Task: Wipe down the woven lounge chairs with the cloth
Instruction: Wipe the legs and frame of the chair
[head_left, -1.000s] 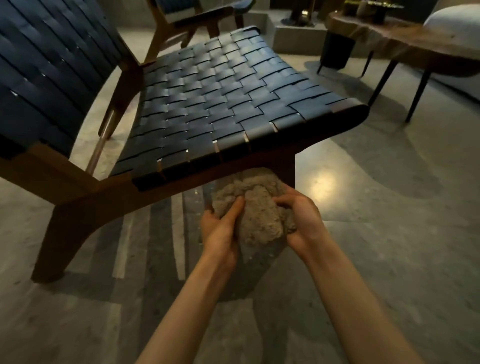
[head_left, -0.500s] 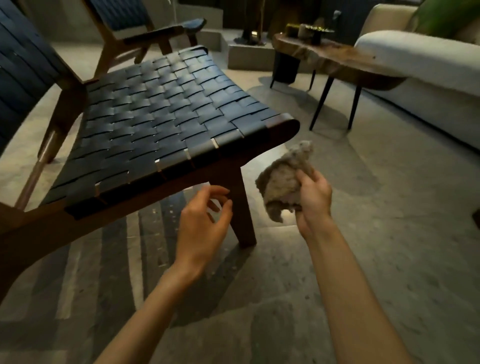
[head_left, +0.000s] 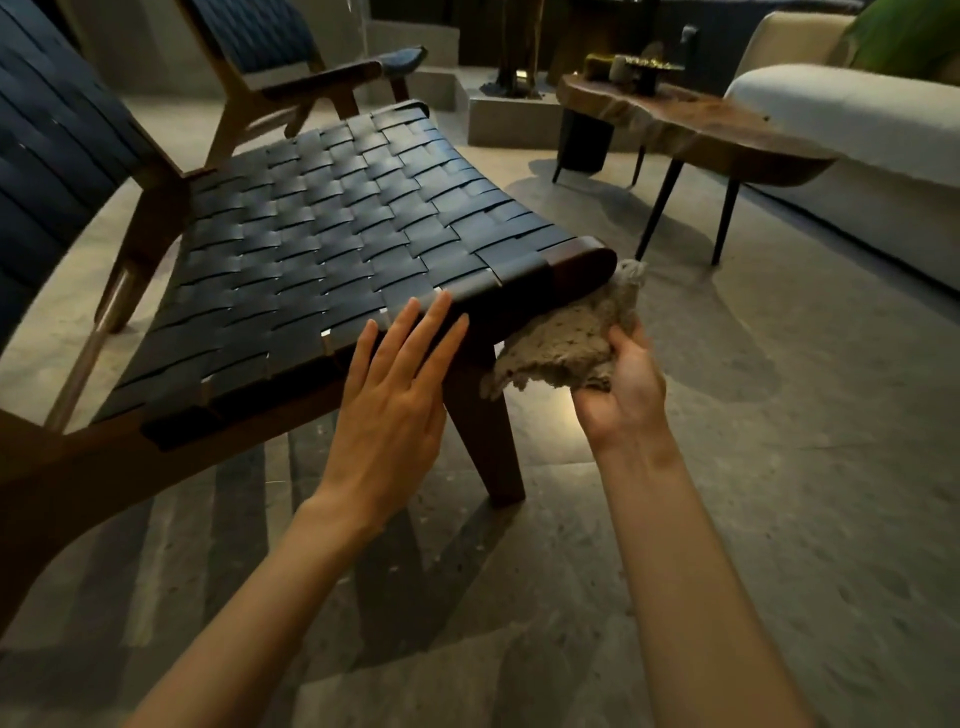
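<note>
Plainly, the one cloth (head_left: 566, 338) sits bunched in the right hand (head_left: 626, 387), fingers and thumb curled round its lower end; its long axis slants up and away, tip touching the front corner of the near woven chair (head_left: 332, 244). The left hand (head_left: 389, 400) lies flat on that seat's front edge, fingers straight, slightly fanned. Two such chairs in all, the second chair (head_left: 254, 44) behind; one wooden table (head_left: 727, 130) and one sofa (head_left: 857, 119) off right.

My right hand (head_left: 623, 395): fingers mostly buried under the cloth (head_left: 566, 338).
Chair back (head_left: 52, 156): cut off at nine o'clock.
Surface items (head_left: 631, 65), one o'clock: too dim to name.
</note>
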